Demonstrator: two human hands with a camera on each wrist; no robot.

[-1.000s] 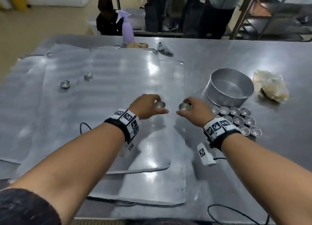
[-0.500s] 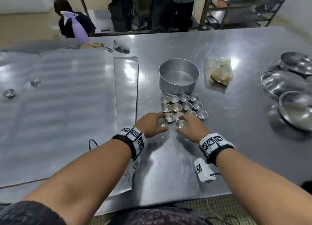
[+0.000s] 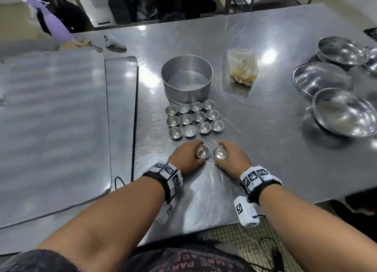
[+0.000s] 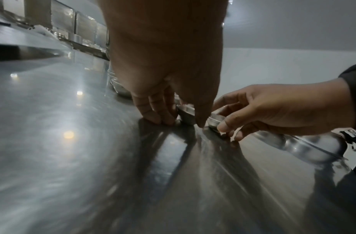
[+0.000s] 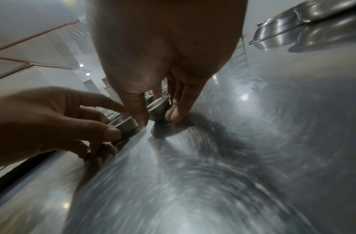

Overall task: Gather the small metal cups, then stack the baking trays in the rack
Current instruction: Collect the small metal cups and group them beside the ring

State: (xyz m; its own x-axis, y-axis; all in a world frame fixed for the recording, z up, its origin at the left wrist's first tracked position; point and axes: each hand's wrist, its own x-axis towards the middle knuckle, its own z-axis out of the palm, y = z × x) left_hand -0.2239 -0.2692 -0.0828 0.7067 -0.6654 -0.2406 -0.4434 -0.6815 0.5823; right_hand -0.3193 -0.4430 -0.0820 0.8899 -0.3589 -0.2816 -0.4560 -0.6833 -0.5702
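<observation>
Gripping 1 cup (image 3: 202, 151) w/ left hand (image 3: 186, 159), 1 cup (image 3: 219, 153) w/ right hand (image 3: 234, 158); 12 grouped cups (image 3: 194, 119) beyond.

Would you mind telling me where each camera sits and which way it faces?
Head: above, looking down at the table, grouped cups, both forearms.
Left wrist: low, looking along the left hand, which grips a cup.
Right wrist: low, looking along the right hand, which grips a cup.
Shared: each wrist view shows the other hand.
</observation>
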